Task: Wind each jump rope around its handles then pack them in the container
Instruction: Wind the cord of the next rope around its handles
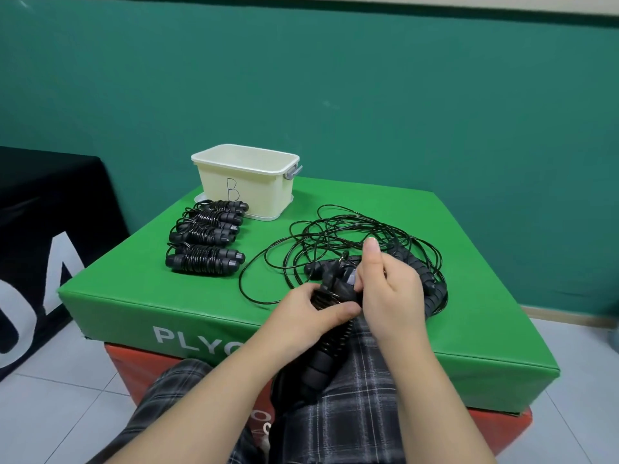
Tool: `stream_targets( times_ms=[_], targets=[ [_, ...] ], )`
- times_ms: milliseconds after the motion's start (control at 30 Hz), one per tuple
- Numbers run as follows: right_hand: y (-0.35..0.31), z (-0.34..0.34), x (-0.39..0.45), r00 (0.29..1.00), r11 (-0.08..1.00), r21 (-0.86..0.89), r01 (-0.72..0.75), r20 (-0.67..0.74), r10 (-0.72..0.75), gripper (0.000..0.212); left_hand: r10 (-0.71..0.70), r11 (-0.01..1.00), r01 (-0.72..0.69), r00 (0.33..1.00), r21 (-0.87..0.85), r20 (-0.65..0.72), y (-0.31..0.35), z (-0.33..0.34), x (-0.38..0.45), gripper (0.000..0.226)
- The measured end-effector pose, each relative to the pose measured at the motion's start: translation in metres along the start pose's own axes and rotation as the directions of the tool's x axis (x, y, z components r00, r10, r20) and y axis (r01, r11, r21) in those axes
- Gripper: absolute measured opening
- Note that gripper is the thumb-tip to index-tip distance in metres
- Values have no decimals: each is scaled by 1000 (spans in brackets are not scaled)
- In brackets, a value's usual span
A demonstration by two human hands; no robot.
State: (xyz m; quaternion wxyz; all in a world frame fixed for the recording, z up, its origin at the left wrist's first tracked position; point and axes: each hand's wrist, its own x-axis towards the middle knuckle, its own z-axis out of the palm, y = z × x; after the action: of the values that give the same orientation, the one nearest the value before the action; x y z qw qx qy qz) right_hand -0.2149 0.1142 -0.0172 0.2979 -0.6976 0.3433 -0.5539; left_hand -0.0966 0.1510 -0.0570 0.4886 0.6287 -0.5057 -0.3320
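At lower center, the left hand point(316, 308) grips the paired handles point(335, 289), steadying them. The right hand point(390, 286) pinches the rope point(335, 226) to wind it.

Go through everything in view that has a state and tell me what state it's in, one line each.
Container: open, lid off, upright; inside not visible.
Wound jump ropes: coiled round their handles, lying beside the container, not packed.
Loose rope: unwound, tangled loops on the green box.
Held handles: partly wound with rope.
Left hand: grips the held handles.
Right hand: pinches the rope at the handles.
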Motion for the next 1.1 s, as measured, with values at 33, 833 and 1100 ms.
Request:
stream_targets(
  times_ms=[33,833,1100],
  targets=[
    [-2,-2,1,999,999,10,-37,-5,37,60,-9,1000,9,1000,15,14,3,0,0,26],
    [32,19,-23,899,708,558,-433,209,385,25,-137,837,60,985,-544,-101,-9,-5,-3,68],
    [32,18,-17,857,626,677,-387,13,515,20,-63,898,-15,985,-440,-163,1,1,-8,52]
  ],
)
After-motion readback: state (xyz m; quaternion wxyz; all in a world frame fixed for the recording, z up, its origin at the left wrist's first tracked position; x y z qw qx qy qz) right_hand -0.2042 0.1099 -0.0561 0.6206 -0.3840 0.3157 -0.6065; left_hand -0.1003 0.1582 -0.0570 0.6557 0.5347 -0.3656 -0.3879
